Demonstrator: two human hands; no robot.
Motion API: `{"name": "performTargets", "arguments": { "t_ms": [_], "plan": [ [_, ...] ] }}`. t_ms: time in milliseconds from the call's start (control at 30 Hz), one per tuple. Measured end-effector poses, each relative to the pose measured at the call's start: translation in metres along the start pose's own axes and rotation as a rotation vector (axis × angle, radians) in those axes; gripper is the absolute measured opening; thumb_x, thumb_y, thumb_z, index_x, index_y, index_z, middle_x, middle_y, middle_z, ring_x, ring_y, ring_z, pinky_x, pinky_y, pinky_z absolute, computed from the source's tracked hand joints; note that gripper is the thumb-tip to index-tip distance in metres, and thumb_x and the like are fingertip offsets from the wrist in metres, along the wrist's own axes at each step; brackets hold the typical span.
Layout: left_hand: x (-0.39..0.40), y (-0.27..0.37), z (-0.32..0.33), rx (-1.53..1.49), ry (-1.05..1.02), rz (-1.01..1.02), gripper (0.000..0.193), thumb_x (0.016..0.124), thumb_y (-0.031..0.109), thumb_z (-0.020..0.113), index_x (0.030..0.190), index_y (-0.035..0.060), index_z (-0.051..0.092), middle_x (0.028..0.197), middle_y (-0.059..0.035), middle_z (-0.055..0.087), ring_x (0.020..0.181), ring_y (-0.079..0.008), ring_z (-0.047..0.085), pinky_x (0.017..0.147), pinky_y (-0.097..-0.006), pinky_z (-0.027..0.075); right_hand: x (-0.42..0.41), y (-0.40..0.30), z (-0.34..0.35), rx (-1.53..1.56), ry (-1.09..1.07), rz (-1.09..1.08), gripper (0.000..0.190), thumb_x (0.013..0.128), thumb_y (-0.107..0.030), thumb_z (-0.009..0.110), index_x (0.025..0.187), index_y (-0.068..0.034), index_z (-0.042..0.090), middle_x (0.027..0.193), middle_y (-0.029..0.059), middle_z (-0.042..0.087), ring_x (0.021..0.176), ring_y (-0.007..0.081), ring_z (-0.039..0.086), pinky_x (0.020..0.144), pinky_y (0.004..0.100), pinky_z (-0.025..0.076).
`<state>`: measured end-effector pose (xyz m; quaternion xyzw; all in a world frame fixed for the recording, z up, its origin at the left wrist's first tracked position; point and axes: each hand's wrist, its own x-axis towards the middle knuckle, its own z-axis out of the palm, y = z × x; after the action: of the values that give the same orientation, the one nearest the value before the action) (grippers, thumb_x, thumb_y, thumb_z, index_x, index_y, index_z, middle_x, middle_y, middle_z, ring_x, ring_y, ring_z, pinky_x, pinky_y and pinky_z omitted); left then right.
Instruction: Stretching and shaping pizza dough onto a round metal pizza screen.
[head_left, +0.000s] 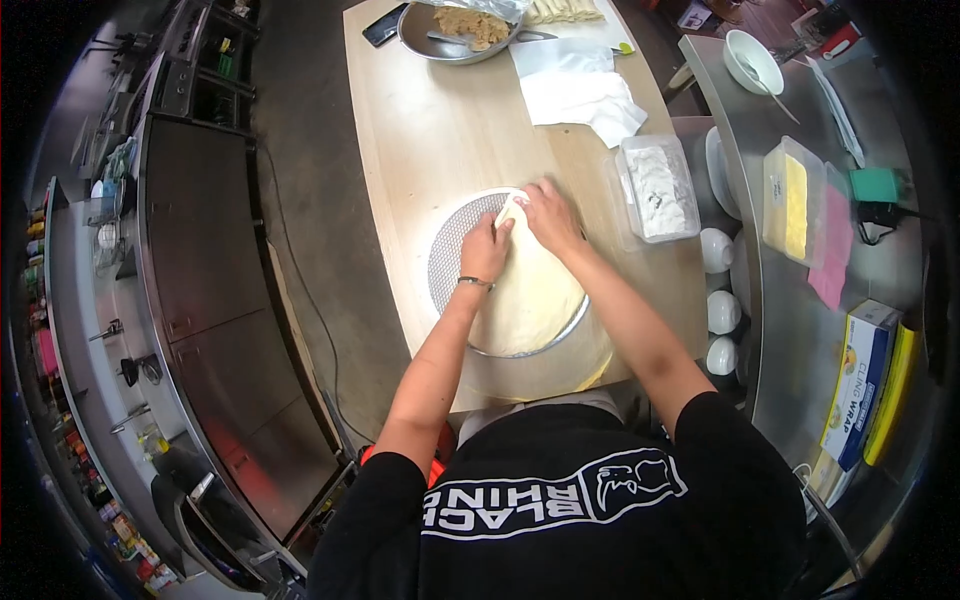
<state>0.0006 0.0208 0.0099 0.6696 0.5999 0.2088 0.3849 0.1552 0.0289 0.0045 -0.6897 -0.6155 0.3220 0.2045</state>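
A round sheet of pale dough (534, 300) lies over the right and near part of a round perforated metal pizza pan (452, 244); the pan's left part shows its mesh of holes. My left hand (485, 251) pinches the dough's folded far edge between thumb and fingers. Close by on the right, my right hand (550, 215) grips the same edge, its fingertips near the pan's far rim. Both hands are almost touching. Part of the dough is hidden under my hands and wrists.
On the wooden table (420, 135), a plastic tub of flour (660, 191) stands right of the pan. White paper sheets (581, 94), a steel bowl of filling (461, 37) and a phone (385, 26) lie farther back. A steel counter (739, 135) runs along the right.
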Motion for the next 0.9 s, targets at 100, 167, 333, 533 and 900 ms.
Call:
{"name": "performTargets", "arguments": {
  "t_ms": [100, 167, 333, 533, 900],
  "plan": [
    [0.002, 0.006, -0.002, 0.126, 0.105, 0.057, 0.032, 0.094, 0.034, 0.056, 0.097, 0.003, 0.057, 0.072, -0.0194, 0.063, 0.063, -0.038, 0.06, 0.059, -0.0451, 0.046, -0.001, 0.004, 0.012, -0.093, 0.258, -0.075, 0.023, 0.092, -0.03, 0.056, 0.103, -0.01, 0.061, 0.104, 0.0135, 0.061, 0.084, 0.0369, 0.063, 0.073, 0.0475, 0.05],
    [0.007, 0.008, -0.005, 0.228, 0.151, 0.078, 0.032, 0.093, 0.035, 0.056, 0.099, 0.0038, 0.057, 0.072, -0.0196, 0.063, 0.064, -0.0385, 0.06, 0.059, -0.0457, 0.047, 0.001, 0.009, 0.015, -0.12, 0.284, -0.067, 0.023, 0.091, -0.031, 0.056, 0.103, -0.012, 0.062, 0.116, 0.0106, 0.056, 0.081, 0.0354, 0.064, 0.071, 0.0476, 0.051],
    [0.037, -0.012, -0.02, 0.438, 0.2, 0.225, 0.03, 0.094, 0.037, 0.054, 0.098, 0.0067, 0.054, 0.079, -0.0144, 0.065, 0.069, -0.0357, 0.062, 0.059, -0.0437, 0.048, 0.007, 0.017, 0.018, -0.135, 0.318, -0.134, 0.021, 0.09, -0.031, 0.058, 0.103, -0.016, 0.063, 0.113, 0.0087, 0.057, 0.076, 0.0331, 0.065, 0.067, 0.0453, 0.052],
    [0.052, -0.029, -0.016, 0.603, 0.3, 0.285, 0.03, 0.091, 0.04, 0.056, 0.084, 0.0108, 0.057, 0.074, -0.0054, 0.062, 0.068, -0.0247, 0.061, 0.061, -0.0383, 0.049, 0.008, 0.0, 0.024, -0.294, 0.314, 0.011, 0.019, 0.088, -0.034, 0.06, 0.099, -0.019, 0.065, 0.1, 0.0051, 0.056, 0.073, 0.0287, 0.063, 0.062, 0.0428, 0.051],
    [0.049, 0.001, -0.008, 0.405, 0.328, 0.398, 0.016, 0.088, 0.02, 0.059, 0.094, 0.0054, 0.061, 0.095, -0.0133, 0.058, 0.087, -0.0322, 0.057, 0.076, -0.0444, 0.046, 0.022, -0.007, 0.026, -0.312, 0.392, 0.051, 0.023, 0.087, -0.036, 0.06, 0.097, -0.016, 0.057, 0.092, 0.0073, 0.057, 0.069, 0.0311, 0.064, 0.059, 0.0445, 0.051]
  ]
}}
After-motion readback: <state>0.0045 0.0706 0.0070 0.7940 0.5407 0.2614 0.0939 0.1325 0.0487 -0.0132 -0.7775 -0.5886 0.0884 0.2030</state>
